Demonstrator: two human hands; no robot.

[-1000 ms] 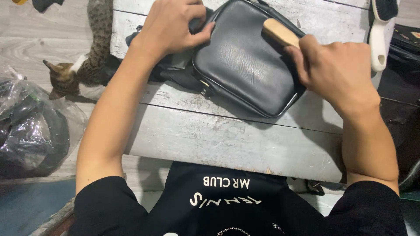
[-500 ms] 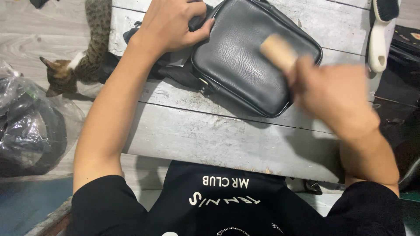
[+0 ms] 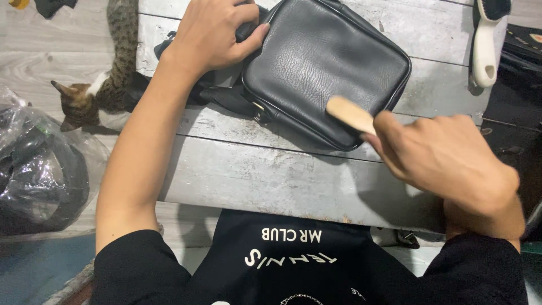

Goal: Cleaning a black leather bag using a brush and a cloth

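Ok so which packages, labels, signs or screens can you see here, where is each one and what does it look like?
Plastic bag: on the floor at far left, crumpled clear wrap around something dark and rounded.
Shirt print: bottom centre on the person's black shirt, white lettering seen upside down.
Dark item with a small yellow mark: right edge, beyond the table; too cut off to tell what it is.
No signs or screens in view.
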